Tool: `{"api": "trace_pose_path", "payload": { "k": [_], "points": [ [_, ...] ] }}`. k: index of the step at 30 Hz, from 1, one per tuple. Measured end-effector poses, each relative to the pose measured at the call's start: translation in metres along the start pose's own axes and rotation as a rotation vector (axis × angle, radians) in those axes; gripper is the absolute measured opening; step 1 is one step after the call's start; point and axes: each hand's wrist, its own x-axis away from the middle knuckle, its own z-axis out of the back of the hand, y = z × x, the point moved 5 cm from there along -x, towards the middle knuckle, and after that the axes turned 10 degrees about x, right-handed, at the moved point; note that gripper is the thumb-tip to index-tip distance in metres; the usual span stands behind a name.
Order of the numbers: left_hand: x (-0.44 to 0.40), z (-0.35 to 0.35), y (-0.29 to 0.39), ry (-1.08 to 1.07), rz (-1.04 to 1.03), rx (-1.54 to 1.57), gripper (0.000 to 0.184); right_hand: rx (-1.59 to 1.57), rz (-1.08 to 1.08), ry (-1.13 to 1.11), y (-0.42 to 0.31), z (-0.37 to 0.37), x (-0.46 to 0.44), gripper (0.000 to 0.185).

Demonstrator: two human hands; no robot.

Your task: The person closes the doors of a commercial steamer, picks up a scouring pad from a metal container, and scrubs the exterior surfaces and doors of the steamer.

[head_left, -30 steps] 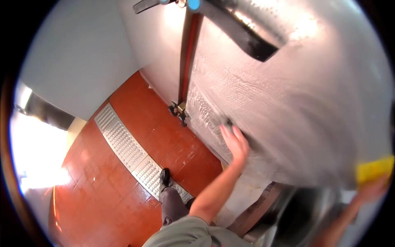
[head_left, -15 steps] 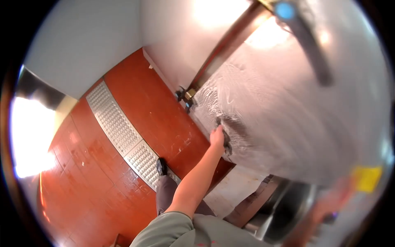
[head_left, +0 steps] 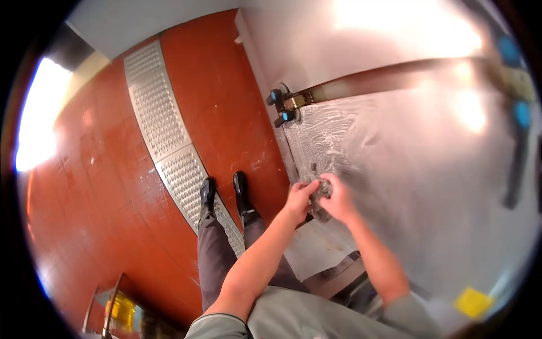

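A grey, tangled scouring pad, looking like steel wool [head_left: 322, 210], is gripped between my two hands at the lower edge of a shiny metal door [head_left: 395, 169]. My left hand [head_left: 298, 200] pinches it from the left, fingers closed. From the other side my right hand [head_left: 337, 198] wraps round it, thumb and fingers pressed in. Whitish streaks of suds [head_left: 330, 133] cover the metal just beyond the hands. Whether the pad touches the door, I cannot tell.
A latch with blue-capped fittings [head_left: 288, 107] sits on the door's edge. Red tiled floor [head_left: 113, 198] carries a studded metal strip [head_left: 164, 118], with my black boots [head_left: 241, 189] beside it. A yellow note [head_left: 474, 303] and a metal-framed cart [head_left: 113, 308] are nearby.
My right hand has come in from the lower right to join the left on the pad. The left hand has drawn back from the sudsy metal. The view has turned.
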Motion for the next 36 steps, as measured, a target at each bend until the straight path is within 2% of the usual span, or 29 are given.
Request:
{"api": "trace_pose_path", "payload": {
  "k": [1, 2, 5, 8, 9, 11, 12, 15, 18, 20, 23, 26, 29, 32, 36],
  "points": [
    [-0.002, 0.005, 0.005, 0.059, -0.004, 0.003, 0.070, -0.085, 0.017, 0.029, 0.004, 0.002, -0.009, 0.058],
    [-0.006, 0.010, 0.007, 0.088, -0.051, 0.046, 0.086, -0.109, 0.031, 0.009, 0.009, 0.004, -0.014, 0.055],
    [-0.016, 0.008, 0.013, -0.042, -0.067, 0.045, 0.083, 0.052, 0.114, -0.034, 0.010, 0.013, -0.025, 0.057],
    [-0.049, 0.020, 0.004, 0.019, -0.039, 0.029, 0.069, 0.569, 0.466, -0.050, -0.039, 0.030, -0.034, 0.070],
    [-0.052, 0.019, 0.007, 0.032, -0.033, 0.023, 0.064, 0.626, 0.515, -0.152, -0.043, 0.024, -0.038, 0.075],
    [-0.051, 0.017, 0.009, -0.104, -0.003, 0.025, 0.055, 0.741, 0.590, -0.364, -0.047, 0.011, -0.039, 0.085],
    [-0.049, 0.015, 0.011, -0.175, 0.014, 0.025, 0.050, 0.785, 0.614, -0.350, -0.033, 0.001, -0.046, 0.091],
    [-0.034, 0.016, 0.019, -0.132, 0.026, -0.018, 0.022, 0.722, 0.574, -0.533, -0.013, -0.019, -0.061, 0.077],
    [-0.040, 0.024, 0.015, -0.155, 0.040, 0.061, 0.038, 0.797, 0.699, -0.496, -0.013, -0.021, -0.085, 0.055],
    [-0.030, 0.028, 0.027, -0.209, -0.025, 0.150, 0.052, 1.002, 0.696, -0.290, -0.032, 0.002, -0.116, 0.044],
    [-0.023, 0.065, 0.051, -0.208, -0.020, 0.222, 0.052, 1.227, 0.607, -0.063, -0.085, 0.042, -0.160, 0.035],
    [-0.003, 0.108, 0.076, -0.143, -0.122, 0.287, 0.048, 1.654, 0.821, -0.012, -0.051, 0.043, -0.181, 0.029],
    [0.019, 0.158, 0.105, -0.092, -0.249, 0.378, 0.039, 1.712, 0.701, -0.423, 0.000, -0.006, -0.142, 0.025],
    [0.054, 0.210, 0.129, 0.067, -0.360, 0.462, 0.034, 1.617, 0.752, -0.611, 0.060, -0.049, -0.097, 0.023],
    [0.087, 0.291, 0.144, 0.154, -0.506, 0.508, 0.034, 1.765, 0.787, -0.297, -0.010, -0.005, -0.172, 0.018]
  ]
}}
